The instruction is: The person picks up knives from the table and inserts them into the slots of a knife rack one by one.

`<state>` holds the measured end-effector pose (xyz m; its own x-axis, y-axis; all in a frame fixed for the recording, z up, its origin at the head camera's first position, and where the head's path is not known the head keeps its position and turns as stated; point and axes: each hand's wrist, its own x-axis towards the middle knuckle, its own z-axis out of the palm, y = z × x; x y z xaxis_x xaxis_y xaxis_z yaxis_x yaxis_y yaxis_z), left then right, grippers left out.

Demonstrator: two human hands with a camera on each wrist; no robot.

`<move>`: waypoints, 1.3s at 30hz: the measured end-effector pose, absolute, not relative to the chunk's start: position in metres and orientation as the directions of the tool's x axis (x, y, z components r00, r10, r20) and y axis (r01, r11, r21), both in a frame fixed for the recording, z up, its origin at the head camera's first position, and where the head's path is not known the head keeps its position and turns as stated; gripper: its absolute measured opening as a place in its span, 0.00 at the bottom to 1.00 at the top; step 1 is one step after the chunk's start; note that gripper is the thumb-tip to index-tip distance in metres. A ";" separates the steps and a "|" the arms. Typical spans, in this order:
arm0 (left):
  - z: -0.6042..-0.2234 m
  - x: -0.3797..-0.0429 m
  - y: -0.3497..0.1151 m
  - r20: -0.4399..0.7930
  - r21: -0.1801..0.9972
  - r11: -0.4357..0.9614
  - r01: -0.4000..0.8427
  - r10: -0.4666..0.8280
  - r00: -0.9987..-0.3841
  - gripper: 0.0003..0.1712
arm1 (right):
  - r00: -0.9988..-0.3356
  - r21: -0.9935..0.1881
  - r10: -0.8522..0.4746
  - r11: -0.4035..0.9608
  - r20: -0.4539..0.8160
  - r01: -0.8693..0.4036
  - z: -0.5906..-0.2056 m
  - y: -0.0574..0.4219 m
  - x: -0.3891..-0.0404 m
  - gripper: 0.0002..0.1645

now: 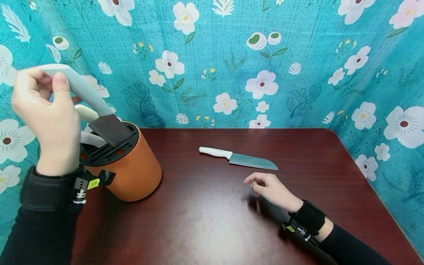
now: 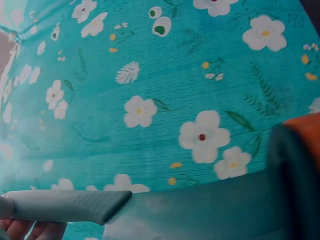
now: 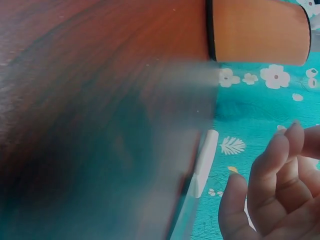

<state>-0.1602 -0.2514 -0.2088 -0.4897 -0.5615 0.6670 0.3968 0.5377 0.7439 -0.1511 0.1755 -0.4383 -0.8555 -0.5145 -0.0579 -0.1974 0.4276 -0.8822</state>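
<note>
My left hand (image 1: 54, 114) grips the pale handle of a broad-bladed knife (image 1: 89, 92), thumb and fingers around it. Its blade slants down into the black slotted top of an orange round knife block (image 1: 139, 169), with the lower end hidden inside. In the left wrist view the handle of this knife (image 2: 70, 206) and part of its wide blade show beside the block's dark rim. Above the table, my right hand (image 1: 273, 189) holds nothing, its fingers loosely bent. A white-handled kitchen knife (image 1: 238, 158) lies flat just beyond it, blade pointing right.
Other pale handles (image 1: 92, 139) stick out of the block near my left hand. The dark red-brown table (image 1: 192, 213) runs back to a turquoise flowered curtain (image 1: 205, 73), which also rises along the right side.
</note>
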 end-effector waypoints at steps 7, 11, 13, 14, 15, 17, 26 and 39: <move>-0.238 -0.163 -0.258 0.600 0.799 0.465 0.381 -0.588 -0.542 0.04 | -0.857 -0.884 -0.513 0.423 -0.052 -0.199 -0.436 0.174 -0.156 0.15; -0.251 -0.163 -0.257 0.586 0.810 0.431 0.397 -0.581 -0.565 0.03 | -0.856 -0.884 -0.514 0.422 -0.053 -0.199 -0.436 0.174 -0.157 0.16; -0.257 -0.163 -0.256 0.590 0.807 0.434 0.400 -0.576 -0.565 0.03 | -0.855 -0.885 -0.516 0.421 -0.052 -0.200 -0.436 0.173 -0.158 0.16; -0.259 -0.164 -0.255 0.594 0.804 0.441 0.398 -0.573 -0.564 0.04 | -0.857 -0.884 -0.513 0.423 -0.054 -0.198 -0.436 0.173 -0.159 0.16; -0.262 -0.164 -0.255 0.594 0.804 0.439 0.400 -0.570 -0.568 0.04 | -0.859 -0.883 -0.509 0.426 -0.055 -0.196 -0.436 0.172 -0.160 0.17; -0.266 -0.164 -0.253 0.590 0.807 0.435 0.399 -0.569 -0.573 0.05 | -0.863 -0.882 -0.501 0.432 -0.058 -0.192 -0.435 0.170 -0.162 0.17; -0.287 -0.166 -0.251 0.604 0.797 0.435 0.420 -0.579 -0.548 0.09 | -0.872 -0.854 -0.488 0.471 -0.044 -0.220 -0.428 0.146 -0.188 0.16; -0.281 -0.149 -0.200 0.904 0.424 0.761 0.491 -0.382 -0.190 0.11 | -0.884 -0.407 -0.463 0.796 0.065 -0.448 -0.428 0.098 -0.266 0.17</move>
